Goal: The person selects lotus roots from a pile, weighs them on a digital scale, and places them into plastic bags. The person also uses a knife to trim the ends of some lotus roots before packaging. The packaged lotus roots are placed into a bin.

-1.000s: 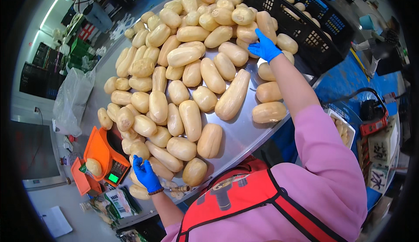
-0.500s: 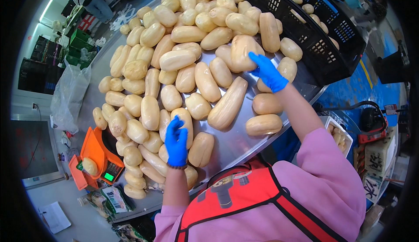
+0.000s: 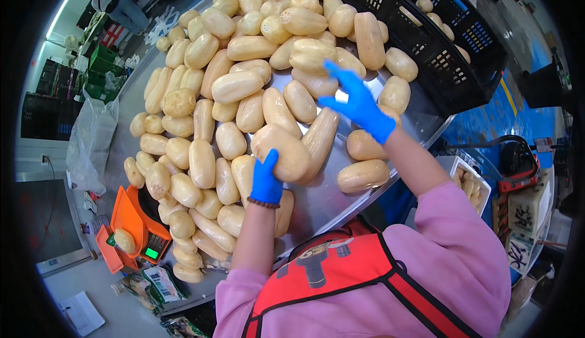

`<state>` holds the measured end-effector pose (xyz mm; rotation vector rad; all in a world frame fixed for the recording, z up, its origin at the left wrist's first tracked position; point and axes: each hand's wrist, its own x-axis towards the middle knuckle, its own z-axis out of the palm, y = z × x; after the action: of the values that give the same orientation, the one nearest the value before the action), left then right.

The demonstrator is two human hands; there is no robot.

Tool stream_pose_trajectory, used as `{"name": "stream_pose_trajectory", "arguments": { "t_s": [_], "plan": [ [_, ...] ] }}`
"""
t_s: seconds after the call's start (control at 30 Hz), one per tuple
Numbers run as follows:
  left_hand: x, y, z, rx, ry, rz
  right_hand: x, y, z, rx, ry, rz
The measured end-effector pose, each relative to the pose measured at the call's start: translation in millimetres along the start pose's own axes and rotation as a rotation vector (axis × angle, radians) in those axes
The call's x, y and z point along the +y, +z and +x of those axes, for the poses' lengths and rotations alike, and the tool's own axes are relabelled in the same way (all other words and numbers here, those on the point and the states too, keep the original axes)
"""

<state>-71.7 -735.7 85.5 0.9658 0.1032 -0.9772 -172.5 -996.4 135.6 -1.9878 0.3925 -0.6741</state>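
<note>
My blue-gloved left hand (image 3: 266,178) is gripping a pale, oblong peeled lotus root (image 3: 282,151), while my blue-gloved right hand (image 3: 355,100) is hovering open-fingered over the steel table (image 3: 323,201).

The single head camera is looking steeply down from above the person's chest, close over the steel bench (image 3: 341,198), its fisheye edges bending outward.

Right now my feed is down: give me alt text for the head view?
The left hand in a blue glove grips a pale peeled root above a steel table heaped with similar roots. The right hand reaches over the pile with fingers spread, near a black crate.
</note>
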Motion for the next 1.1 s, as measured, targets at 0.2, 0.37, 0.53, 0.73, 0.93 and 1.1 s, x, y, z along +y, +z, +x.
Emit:
{"name": "stream_pose_trajectory", "arguments": {
  "t_s": [0.2, 0.37, 0.53, 0.73, 0.93, 1.1],
  "plan": [
    [45, -27, -46, 0.185, 0.252, 0.259, 71, 6, 73, 0.134, -0.22, -0.483],
    [91, -75, -78, 0.439, 0.402, 0.537, 58, 30, 68, 0.117, -0.08, -0.113],
    [100, -114, -92, 0.548, 0.523, 0.752, -28, 119, -2, -0.298, -0.219, -0.011],
    [107, -128, -100, 0.5, 0.53, 1.047, -62, 157, -11, -0.399, -0.278, 0.03],
    [96, -123, -112, 0.52, 0.597, 1.08, 22, 55, 119, 0.165, -0.271, -0.041],
    [90, -113, -112, 0.615, 0.715, 1.234, 65, 10, 192, 0.155, -0.191, -0.61]
  ]
}}
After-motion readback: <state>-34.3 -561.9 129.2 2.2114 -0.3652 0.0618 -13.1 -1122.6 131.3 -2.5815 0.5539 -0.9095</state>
